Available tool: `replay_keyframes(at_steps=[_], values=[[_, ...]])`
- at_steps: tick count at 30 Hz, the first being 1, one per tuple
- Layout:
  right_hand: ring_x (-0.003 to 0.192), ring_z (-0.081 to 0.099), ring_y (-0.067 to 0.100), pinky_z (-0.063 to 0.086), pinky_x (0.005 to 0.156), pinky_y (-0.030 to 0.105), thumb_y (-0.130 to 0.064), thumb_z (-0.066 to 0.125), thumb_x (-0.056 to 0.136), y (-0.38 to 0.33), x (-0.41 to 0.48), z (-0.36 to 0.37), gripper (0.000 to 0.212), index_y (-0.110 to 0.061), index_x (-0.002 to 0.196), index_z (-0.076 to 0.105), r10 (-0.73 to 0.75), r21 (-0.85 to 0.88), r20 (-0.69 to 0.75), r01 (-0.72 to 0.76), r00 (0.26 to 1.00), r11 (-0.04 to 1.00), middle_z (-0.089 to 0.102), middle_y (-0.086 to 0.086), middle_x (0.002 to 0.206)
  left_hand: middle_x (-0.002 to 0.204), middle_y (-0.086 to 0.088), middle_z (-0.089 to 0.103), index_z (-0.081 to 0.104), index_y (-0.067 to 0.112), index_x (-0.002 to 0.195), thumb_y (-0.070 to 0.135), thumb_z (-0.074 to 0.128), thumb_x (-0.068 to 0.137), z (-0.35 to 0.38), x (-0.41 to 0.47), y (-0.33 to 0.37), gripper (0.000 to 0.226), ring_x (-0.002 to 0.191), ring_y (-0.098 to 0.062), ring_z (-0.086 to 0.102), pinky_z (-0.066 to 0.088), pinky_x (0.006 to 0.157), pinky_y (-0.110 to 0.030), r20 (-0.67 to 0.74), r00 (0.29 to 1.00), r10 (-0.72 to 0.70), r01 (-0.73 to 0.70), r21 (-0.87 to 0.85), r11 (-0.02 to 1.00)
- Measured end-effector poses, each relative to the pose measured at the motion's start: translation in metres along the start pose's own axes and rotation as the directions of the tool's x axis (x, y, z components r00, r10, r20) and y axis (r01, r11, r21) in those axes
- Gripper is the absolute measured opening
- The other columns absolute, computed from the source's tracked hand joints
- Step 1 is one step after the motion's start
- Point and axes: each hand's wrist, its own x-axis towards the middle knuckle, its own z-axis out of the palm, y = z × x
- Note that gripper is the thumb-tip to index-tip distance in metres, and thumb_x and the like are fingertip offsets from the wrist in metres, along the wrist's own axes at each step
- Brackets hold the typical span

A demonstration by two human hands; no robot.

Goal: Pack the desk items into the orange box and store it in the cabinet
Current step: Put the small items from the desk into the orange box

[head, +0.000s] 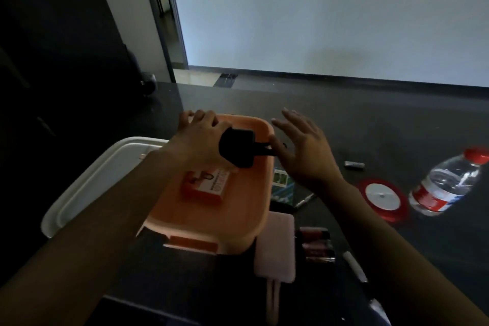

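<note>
Orange box (pixel 206 209) — left hand (pixel 197 130) grips its far rim; right hand (pixel 304 151) spread open by black plug (pixel 236 148).

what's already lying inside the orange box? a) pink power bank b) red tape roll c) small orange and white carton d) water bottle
c: the small orange and white carton lies on the floor of the orange box, while the water bottle, red tape roll and pink power bank lie outside it on the desk.
</note>
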Motion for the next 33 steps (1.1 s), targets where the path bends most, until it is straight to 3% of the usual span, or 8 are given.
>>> replay_keyframes(at_steps=[5, 10, 13, 18, 22, 26, 29, 33], values=[[0.142, 0.016, 0.02, 0.01, 0.114, 0.043, -0.045, 0.034, 0.094, -0.005, 0.005, 0.058, 0.05, -0.022, 0.138, 0.039, 0.175, -0.069, 0.164, -0.166, 0.971, 0.984, 0.028, 0.004, 0.151, 0.135, -0.007, 0.033, 0.023, 0.03, 0.139, 0.081, 0.05, 0.057, 0.031, -0.006, -0.041, 0.1, 0.125, -0.027, 0.024, 0.013, 0.104, -0.044, 0.106, 0.987, 0.12, -0.123, 0.029, 0.992], [0.141, 0.011, 0.013, 0.012, 0.11, 0.033, -0.046, 0.028, 0.095, -0.003, -0.006, 0.075, 0.051, -0.025, 0.141, 0.032, 0.351, 0.087, 0.249, -0.381, 0.903, 0.92, 0.024, -0.001, 0.153, 0.132, -0.005, 0.034, 0.02, 0.028, 0.141, 0.074, 0.052, 0.062, 0.055, 0.003, -0.048, 0.097, 0.122, -0.027, 0.028, 0.015, 0.105, -0.045, 0.147, 0.951, 0.27, -0.274, 0.006, 0.962], [0.138, 0.007, 0.003, 0.01, 0.108, 0.029, -0.051, 0.025, 0.093, -0.002, -0.007, 0.074, 0.054, -0.027, 0.141, 0.031, 0.359, 0.099, 0.261, -0.395, 0.896, 0.913, 0.022, -0.007, 0.153, 0.135, -0.005, 0.031, 0.016, 0.029, 0.142, 0.065, 0.056, 0.068, 0.069, 0.007, -0.043, 0.091, 0.125, -0.027, 0.026, 0.01, 0.108, -0.047, 0.191, 0.92, 0.342, -0.339, -0.047, 0.94], [0.136, 0.002, -0.002, 0.007, 0.105, 0.025, -0.062, 0.015, 0.082, -0.002, -0.007, 0.071, 0.069, -0.03, 0.141, 0.03, 0.356, 0.093, 0.297, -0.398, 0.886, 0.913, 0.018, -0.01, 0.153, 0.148, -0.008, 0.022, 0.011, 0.028, 0.145, 0.024, 0.058, 0.083, 0.083, 0.015, -0.032, 0.078, 0.137, -0.027, 0.016, 0.003, 0.11, -0.052, 0.211, 0.865, 0.455, -0.472, 0.034, 0.881], [0.133, 0.003, -0.006, 0.011, 0.104, 0.024, -0.059, 0.015, 0.083, -0.003, -0.007, 0.07, 0.066, -0.03, 0.14, 0.033, 0.372, 0.119, 0.281, -0.417, 0.885, 0.901, 0.02, -0.011, 0.153, 0.153, -0.006, 0.013, 0.005, 0.028, 0.146, 0.028, 0.068, 0.076, 0.083, 0.023, -0.021, 0.094, 0.141, -0.025, 0.007, -0.009, 0.109, -0.051, 0.307, 0.783, 0.541, -0.596, 0.123, 0.793], [0.134, 0.004, -0.005, 0.01, 0.107, 0.028, -0.058, 0.013, 0.083, -0.004, -0.008, 0.07, 0.067, -0.029, 0.14, 0.032, 0.39, 0.159, 0.294, -0.447, 0.873, 0.88, 0.02, -0.011, 0.153, 0.155, 0.0, 0.009, 0.004, 0.03, 0.146, 0.035, 0.062, 0.082, 0.082, 0.033, -0.008, 0.087, 0.142, -0.022, 0.001, -0.008, 0.11, -0.046, 0.337, 0.733, 0.591, -0.656, 0.119, 0.746], [0.133, 0.004, -0.006, 0.01, 0.11, 0.03, -0.059, 0.012, 0.082, -0.005, -0.008, 0.071, 0.068, -0.029, 0.139, 0.033, 0.402, 0.189, 0.281, -0.461, 0.872, 0.867, 0.021, -0.011, 0.153, 0.156, 0.003, -0.003, 0.003, 0.037, 0.145, 0.024, 0.064, 0.083, 0.081, 0.036, -0.004, 0.088, 0.142, -0.023, -0.007, -0.001, 0.113, -0.049, 0.361, 0.725, 0.586, -0.637, 0.028, 0.771], [0.135, 0.007, -0.005, 0.009, 0.11, 0.027, -0.06, 0.013, 0.083, -0.005, -0.009, 0.072, 0.067, -0.03, 0.139, 0.035, 0.41, 0.209, 0.259, -0.465, 0.874, 0.86, 0.023, -0.011, 0.152, 0.153, -0.001, -0.022, 0.016, 0.042, 0.143, 0.017, 0.061, 0.084, 0.088, 0.026, -0.012, 0.079, 0.139, -0.025, -0.021, 0.005, 0.114, -0.053, 0.419, 0.726, 0.545, -0.411, -0.37, 0.833]])
